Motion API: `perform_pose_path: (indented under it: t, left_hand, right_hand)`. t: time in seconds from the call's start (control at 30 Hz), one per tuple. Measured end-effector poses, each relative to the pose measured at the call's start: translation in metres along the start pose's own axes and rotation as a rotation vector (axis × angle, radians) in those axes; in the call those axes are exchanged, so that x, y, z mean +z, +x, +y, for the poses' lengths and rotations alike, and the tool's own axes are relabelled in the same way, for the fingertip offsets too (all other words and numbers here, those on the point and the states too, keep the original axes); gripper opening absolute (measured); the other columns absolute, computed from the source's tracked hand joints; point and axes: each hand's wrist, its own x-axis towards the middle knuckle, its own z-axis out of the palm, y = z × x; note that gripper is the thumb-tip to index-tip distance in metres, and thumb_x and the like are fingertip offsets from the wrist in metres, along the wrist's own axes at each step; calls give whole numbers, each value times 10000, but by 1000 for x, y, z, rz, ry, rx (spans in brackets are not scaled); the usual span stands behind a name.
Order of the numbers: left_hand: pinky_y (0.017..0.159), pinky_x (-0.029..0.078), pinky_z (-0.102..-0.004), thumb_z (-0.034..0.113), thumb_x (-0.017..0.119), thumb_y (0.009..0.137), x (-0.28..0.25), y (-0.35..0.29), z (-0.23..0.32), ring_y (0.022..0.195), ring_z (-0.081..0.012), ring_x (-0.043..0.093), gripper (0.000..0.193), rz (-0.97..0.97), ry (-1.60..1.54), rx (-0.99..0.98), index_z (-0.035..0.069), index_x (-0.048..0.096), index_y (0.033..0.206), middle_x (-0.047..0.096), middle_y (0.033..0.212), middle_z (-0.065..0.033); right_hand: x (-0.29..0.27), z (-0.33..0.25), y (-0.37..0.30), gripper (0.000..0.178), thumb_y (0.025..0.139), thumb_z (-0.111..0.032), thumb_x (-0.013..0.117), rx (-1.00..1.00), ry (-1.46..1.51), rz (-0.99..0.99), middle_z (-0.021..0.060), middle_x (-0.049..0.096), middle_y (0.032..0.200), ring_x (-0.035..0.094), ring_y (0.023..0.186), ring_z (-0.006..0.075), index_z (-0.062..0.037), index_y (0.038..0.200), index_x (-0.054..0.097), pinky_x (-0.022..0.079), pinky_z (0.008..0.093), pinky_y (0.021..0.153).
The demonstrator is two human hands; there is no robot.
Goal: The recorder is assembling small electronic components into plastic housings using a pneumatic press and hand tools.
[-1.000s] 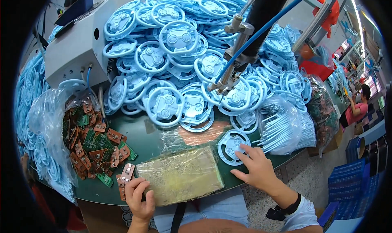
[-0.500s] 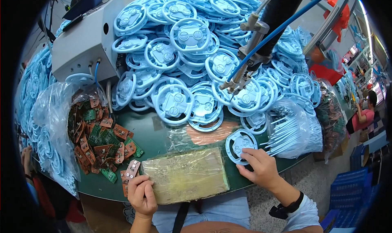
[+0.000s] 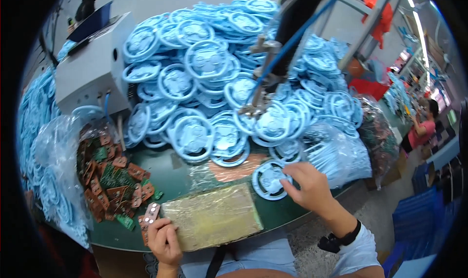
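Note:
Beside the left edge of a worn, film-wrapped block point(image 3: 212, 217), my left hand point(image 3: 165, 241) has its fingers curled in. A reddish-brown circuit board point(image 3: 151, 212) with silvery round spots shows just above those fingers. Whatever lies inside the curl is hidden. To the right of the block, a light blue plastic part shaped like a toy steering wheel point(image 3: 263, 191) lies on the table. My right hand point(image 3: 311, 188) has thumb and forefinger at its right rim, in what looks like a pinch. Motion blurs the fingertips a little.
A tall heap of similar blue wheels point(image 3: 204, 58) covers the back. Loose circuit boards point(image 3: 117, 180) spill from a clear bag at left, near a grey box point(image 3: 90, 66). A metal arm fixture point(image 3: 261, 90) hangs overhead. Bagged blue sticks point(image 3: 336, 158) stand right; another person point(image 3: 421, 127) sits beyond.
The whole view has shifted, so the table sits lower and further left. My right hand has turned, its fingers now higher on the wheel's rim. My left hand keeps its place by the block.

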Motion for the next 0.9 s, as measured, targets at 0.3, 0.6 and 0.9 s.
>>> perform_pose_path:
  t: [0.3, 0.6, 0.9]
  left_hand:
    - [798, 467, -375, 47, 561, 906, 2, 4, 6, 849, -290, 607, 159, 41, -5, 37, -7, 662, 796, 645, 920, -148]
    - [805, 430, -355, 67, 545, 901, 2, 0, 7, 846, -272, 578, 184, 40, 45, -41, -8, 628, 754, 620, 914, -131]
    - [754, 488, -357, 25, 583, 873, 4, 1, 4, 842, -288, 603, 108, 2, -19, -64, -38, 644, 810, 608, 957, -165]
  right_hand:
    - [-112, 157, 77, 283, 833, -288, 690, 509, -446, 237, 196, 700, 925, 673, 888, 370, -17, 913, 702, 523, 449, 769]
    - [-93, 183, 92, 780, 731, -573, 758, 827, -429, -267, 263, 637, 1186, 619, 1113, 383, 55, 1170, 607, 485, 459, 936]
    - [-96, 167, 102, 437, 742, -378, 759, 661, -269, 219, 176, 703, 860, 691, 796, 316, -32, 993, 668, 535, 419, 721]
